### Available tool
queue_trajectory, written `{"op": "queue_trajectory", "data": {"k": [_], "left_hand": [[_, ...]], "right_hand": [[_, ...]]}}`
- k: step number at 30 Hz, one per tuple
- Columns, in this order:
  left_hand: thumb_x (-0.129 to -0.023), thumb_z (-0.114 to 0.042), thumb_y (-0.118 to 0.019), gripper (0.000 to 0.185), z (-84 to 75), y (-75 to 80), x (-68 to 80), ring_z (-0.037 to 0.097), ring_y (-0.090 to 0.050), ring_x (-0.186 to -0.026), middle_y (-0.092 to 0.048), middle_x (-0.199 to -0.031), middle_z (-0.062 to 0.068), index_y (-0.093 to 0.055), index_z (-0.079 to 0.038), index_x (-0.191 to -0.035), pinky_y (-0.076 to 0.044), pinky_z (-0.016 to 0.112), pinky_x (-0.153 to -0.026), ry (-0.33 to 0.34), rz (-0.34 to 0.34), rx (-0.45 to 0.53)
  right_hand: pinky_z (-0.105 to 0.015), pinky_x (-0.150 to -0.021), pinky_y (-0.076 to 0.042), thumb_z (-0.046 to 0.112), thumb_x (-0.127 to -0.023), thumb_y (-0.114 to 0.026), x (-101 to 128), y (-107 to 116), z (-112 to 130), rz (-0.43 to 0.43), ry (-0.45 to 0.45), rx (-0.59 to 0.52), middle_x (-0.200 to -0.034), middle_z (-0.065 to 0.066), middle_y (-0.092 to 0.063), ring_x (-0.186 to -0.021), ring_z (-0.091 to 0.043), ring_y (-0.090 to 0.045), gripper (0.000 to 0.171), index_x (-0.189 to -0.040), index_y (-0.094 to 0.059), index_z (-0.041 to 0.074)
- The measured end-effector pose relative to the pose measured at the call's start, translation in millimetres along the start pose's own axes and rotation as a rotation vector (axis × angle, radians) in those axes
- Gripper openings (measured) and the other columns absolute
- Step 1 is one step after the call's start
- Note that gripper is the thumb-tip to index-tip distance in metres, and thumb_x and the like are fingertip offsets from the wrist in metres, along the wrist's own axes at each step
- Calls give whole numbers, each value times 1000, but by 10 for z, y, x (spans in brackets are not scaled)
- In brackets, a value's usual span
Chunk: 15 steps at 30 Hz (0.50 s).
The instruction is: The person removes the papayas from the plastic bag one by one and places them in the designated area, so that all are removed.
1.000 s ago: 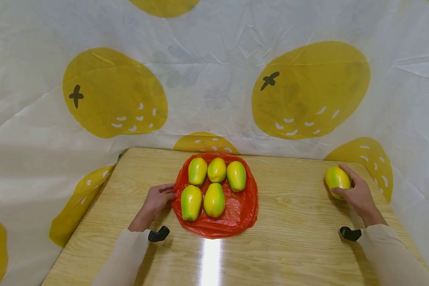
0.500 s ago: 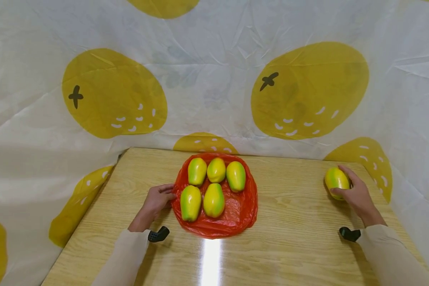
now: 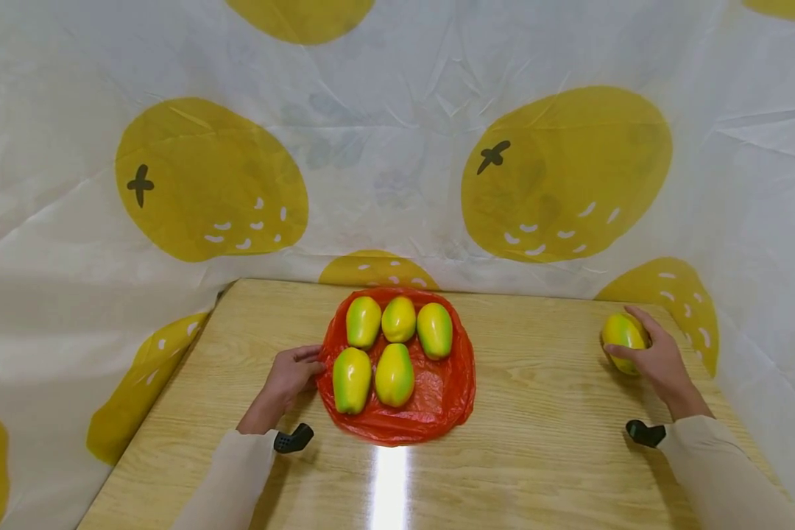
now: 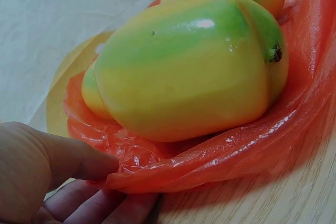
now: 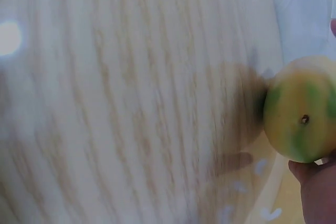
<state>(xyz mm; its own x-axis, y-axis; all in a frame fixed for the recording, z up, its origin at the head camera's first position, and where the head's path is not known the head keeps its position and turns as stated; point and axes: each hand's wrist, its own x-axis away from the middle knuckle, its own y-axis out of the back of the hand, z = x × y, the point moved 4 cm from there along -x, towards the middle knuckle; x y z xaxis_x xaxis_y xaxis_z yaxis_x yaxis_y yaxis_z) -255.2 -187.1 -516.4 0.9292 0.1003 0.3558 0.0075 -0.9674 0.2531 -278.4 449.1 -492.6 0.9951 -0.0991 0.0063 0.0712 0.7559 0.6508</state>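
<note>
My left hand (image 3: 290, 375) pinches the left rim of a red plastic bag (image 3: 430, 394), which is spread open on the table. In the left wrist view the thumb (image 4: 79, 158) lies over the folded rim and the fingers are under it. Several glossy yellow-green papayas (image 3: 394, 375) lie in the bag in two rows, with bare red plastic at the front right. Far to the right, my right hand (image 3: 659, 361) holds another papaya (image 3: 623, 333) close over the table, thumb across its front, fingers behind. The right wrist view shows its round end and a thumb (image 5: 315, 192) below it.
The wood-grain table (image 3: 530, 442) reaches back to a pale cloth (image 3: 384, 177) printed with large yellow fruits, which also hangs at both sides. Black wrist devices (image 3: 294, 439) sit at both cuffs. A bright light reflection shows on the front of the table.
My right thumb has shifted left across the front of the papaya. The whole head view has tilted slightly. My left hand still grips the bag's rim, and the papayas in it stay put.
</note>
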Motion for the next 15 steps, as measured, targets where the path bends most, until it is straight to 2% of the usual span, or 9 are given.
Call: {"op": "queue_trajectory", "data": {"k": [3, 6, 7, 9, 11, 13, 15], "left_hand": [[-101, -3, -62, 46, -2, -6, -2, 23, -73, -108, -63, -143, 25, -58, -3, -146, -65, 34, -87, -3, 8, 2], [-101, -3, -63, 46, 1, -8, -8, 25, -73, -110, -63, -144, 24, -58, -4, -146, -65, 35, -89, -2, 11, 0], [-101, -4, -63, 46, -1, -9, -9, 25, -72, -111, -63, -144, 24, -58, -4, -146, -65, 36, -89, -1, 12, 0], [-101, -4, -63, 46, 3, -6, -8, 25, -72, -111, -63, -144, 24, -59, -4, -146, -65, 36, -89, 3, 10, -1], [-100, -4, -64, 46, 4, -6, -6, 24, -72, -109, -64, -143, 24, -59, -4, -146, -65, 36, -89, 3, 10, -1], [-100, -4, -64, 45, 5, -3, -2, 23, -72, -107, -64, -143, 24, -59, -4, -145, -65, 36, -89, 3, 8, -3], [-100, -4, -64, 45, 5, 0, 0, 23, -73, -106, -65, -142, 23, -60, -4, -145, -65, 35, -88, 2, 7, -2]], "right_hand": [[-52, -96, -43, 35, -99, -71, 16, 15, 5, -1, -4, 13, -171, -33, -12, -134, -53, -32, 93, -168, -13, 16], [-36, -90, -42, 36, -99, -71, 25, 37, -11, -9, -8, 26, -173, -29, -11, -137, -53, -33, 93, -169, -13, 18], [-34, -90, -42, 36, -99, -71, 28, 44, -14, -12, -10, 27, -173, -28, -11, -139, -53, -32, 93, -169, -13, 18], [-42, -99, -45, 35, -99, -71, 31, 52, -11, -16, -6, 6, -174, -25, -8, -145, -56, -27, 92, -169, -13, 19], [-57, -113, -41, 32, -99, -71, 30, 62, -2, -27, 6, -14, -174, -25, -7, -151, -57, -19, 91, -169, -14, 17], [-76, -118, -26, 29, -99, -71, 32, 74, 20, -43, 28, -35, -174, -26, -7, -154, -58, -11, 89, -168, -17, 12], [-82, -119, -14, 28, -99, -71, 32, 92, 43, -65, 43, -48, -173, -26, -8, -157, -57, -4, 88, -167, -19, 10]]}}
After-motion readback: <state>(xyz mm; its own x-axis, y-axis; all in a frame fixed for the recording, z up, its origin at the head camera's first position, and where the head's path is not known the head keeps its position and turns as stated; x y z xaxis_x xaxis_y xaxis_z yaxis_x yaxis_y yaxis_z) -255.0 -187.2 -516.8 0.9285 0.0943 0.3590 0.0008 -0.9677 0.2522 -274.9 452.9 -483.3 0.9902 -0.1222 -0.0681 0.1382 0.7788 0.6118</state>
